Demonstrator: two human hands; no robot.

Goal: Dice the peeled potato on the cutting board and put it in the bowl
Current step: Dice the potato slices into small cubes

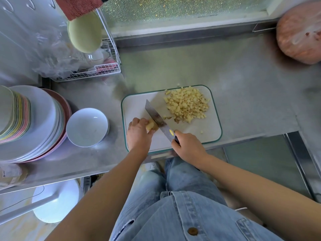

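L hand (138, 134) holds potato (151, 126), R hand (188, 145) grips knife (159, 120)

right hand (188, 146) hides most of the knife handle (176, 140); left fingers (139, 121) cover part of the potato piece (151, 126).

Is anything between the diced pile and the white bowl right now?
Yes. The knife blade and the left hand, gripping the uncut potato piece, lie at the left of the cutting board, between the diced pile and the bowl.
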